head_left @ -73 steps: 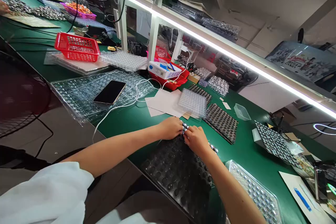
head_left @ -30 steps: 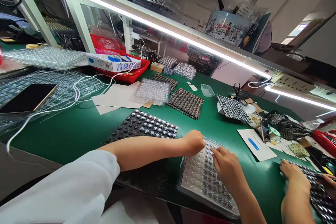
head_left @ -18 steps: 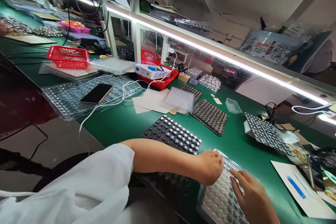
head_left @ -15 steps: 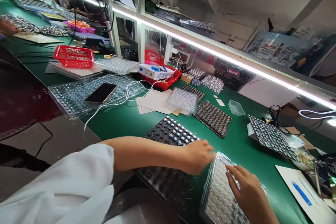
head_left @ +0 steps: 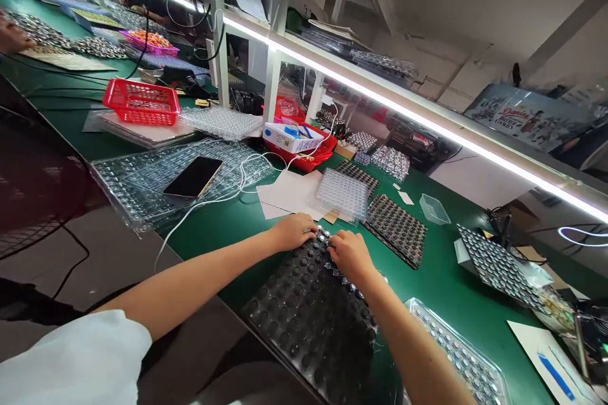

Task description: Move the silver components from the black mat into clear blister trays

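A black tray (head_left: 304,323) with rows of round pockets lies at the table's front edge, tilted to the view. Shiny round metal parts (head_left: 323,234) sit in pockets along its far and right side. At the tray's far corner, my left hand (head_left: 295,231) has its fingers curled down beside these parts. My right hand (head_left: 350,256) is just to the right, fingers bent inward over the same rows. Whatever the fingertips pinch is too small to make out. A clear plastic tray (head_left: 456,342) of round parts lies to the right, partly behind my right forearm.
Beyond the hands lie paper sheets (head_left: 289,193), a clear blister tray (head_left: 342,193) and a dark filled tray (head_left: 396,228). Leftward are a phone (head_left: 194,177), a white cable (head_left: 213,201) and a red basket (head_left: 142,102). Another person's hand (head_left: 13,37) shows far left.
Both hands have moved left and away from me, from by the clear tray to the black tray's far corner. The white honeycomb-patterned surface on the clear tray no longer shows.
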`<action>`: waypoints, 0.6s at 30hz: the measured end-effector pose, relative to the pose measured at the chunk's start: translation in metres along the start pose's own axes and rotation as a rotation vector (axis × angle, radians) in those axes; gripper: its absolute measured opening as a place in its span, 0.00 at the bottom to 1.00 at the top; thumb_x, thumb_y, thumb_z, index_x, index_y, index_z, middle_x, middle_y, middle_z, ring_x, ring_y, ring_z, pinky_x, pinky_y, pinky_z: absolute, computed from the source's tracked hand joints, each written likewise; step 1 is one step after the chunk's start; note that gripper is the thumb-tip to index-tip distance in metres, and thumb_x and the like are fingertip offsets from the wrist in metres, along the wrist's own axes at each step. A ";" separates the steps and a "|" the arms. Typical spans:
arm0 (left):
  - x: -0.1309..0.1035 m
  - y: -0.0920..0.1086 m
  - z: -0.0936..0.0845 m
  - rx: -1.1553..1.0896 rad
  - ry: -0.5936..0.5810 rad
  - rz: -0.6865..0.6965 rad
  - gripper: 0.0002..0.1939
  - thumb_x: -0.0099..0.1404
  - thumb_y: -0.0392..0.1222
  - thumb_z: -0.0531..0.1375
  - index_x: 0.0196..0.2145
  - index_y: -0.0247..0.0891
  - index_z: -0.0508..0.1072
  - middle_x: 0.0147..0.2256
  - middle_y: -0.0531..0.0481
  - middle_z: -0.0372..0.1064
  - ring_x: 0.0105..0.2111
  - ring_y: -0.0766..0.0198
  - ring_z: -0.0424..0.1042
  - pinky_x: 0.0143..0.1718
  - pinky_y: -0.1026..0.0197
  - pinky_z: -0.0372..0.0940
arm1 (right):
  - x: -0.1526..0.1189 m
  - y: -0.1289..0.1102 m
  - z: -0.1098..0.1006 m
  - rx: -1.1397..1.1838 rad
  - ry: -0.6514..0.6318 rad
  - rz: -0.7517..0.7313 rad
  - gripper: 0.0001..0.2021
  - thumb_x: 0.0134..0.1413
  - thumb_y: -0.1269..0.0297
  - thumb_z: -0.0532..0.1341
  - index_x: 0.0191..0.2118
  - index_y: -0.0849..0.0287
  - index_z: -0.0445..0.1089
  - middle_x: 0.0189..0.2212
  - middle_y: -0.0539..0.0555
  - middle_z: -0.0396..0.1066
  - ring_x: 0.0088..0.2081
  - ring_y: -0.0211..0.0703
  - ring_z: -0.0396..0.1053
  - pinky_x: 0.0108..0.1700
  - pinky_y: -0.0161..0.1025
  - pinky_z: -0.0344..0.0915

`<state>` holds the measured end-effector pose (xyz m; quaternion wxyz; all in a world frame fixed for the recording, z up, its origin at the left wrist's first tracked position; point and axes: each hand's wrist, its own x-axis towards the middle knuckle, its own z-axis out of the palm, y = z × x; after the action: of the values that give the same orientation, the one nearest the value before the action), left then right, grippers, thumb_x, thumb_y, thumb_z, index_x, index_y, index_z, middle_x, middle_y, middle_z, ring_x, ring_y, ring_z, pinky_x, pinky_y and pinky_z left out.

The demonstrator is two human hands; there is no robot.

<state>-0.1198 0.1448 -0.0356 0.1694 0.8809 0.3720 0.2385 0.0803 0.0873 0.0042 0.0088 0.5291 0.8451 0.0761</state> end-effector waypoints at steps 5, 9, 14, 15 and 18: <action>0.007 -0.001 -0.004 0.080 -0.057 0.033 0.06 0.63 0.40 0.58 0.34 0.37 0.75 0.35 0.49 0.71 0.38 0.60 0.69 0.40 0.62 0.62 | 0.011 -0.002 0.005 -0.033 -0.023 -0.046 0.07 0.58 0.66 0.56 0.34 0.58 0.71 0.35 0.55 0.71 0.39 0.43 0.65 0.37 0.39 0.51; 0.010 0.000 -0.001 0.232 -0.079 0.126 0.08 0.64 0.39 0.56 0.33 0.34 0.74 0.33 0.45 0.70 0.36 0.58 0.69 0.38 0.60 0.62 | 0.011 -0.002 0.005 -0.026 -0.016 -0.096 0.09 0.58 0.68 0.54 0.31 0.60 0.71 0.32 0.56 0.71 0.38 0.43 0.65 0.39 0.40 0.51; 0.009 -0.004 0.003 0.286 -0.039 0.187 0.13 0.67 0.40 0.51 0.31 0.33 0.72 0.31 0.43 0.69 0.34 0.58 0.69 0.37 0.59 0.63 | -0.015 -0.002 -0.006 0.044 0.040 -0.021 0.09 0.59 0.68 0.53 0.34 0.58 0.71 0.34 0.53 0.71 0.39 0.41 0.66 0.41 0.38 0.52; 0.009 -0.005 0.003 0.279 -0.032 0.187 0.13 0.66 0.40 0.50 0.30 0.34 0.72 0.30 0.44 0.69 0.33 0.59 0.69 0.37 0.59 0.63 | -0.027 0.000 -0.011 0.098 0.064 0.005 0.09 0.58 0.68 0.54 0.35 0.58 0.71 0.34 0.53 0.71 0.39 0.40 0.66 0.41 0.37 0.53; 0.007 -0.007 -0.001 0.258 0.004 0.176 0.13 0.65 0.38 0.50 0.29 0.35 0.72 0.29 0.44 0.71 0.33 0.59 0.69 0.38 0.60 0.62 | -0.072 0.014 -0.027 0.292 0.142 0.088 0.08 0.57 0.69 0.55 0.35 0.57 0.72 0.33 0.51 0.71 0.37 0.37 0.66 0.41 0.35 0.55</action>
<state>-0.1202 0.1544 -0.0361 0.0326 0.9241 0.3214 0.2042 0.1221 0.0253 0.0283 -0.1312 0.5546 0.8217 -0.0100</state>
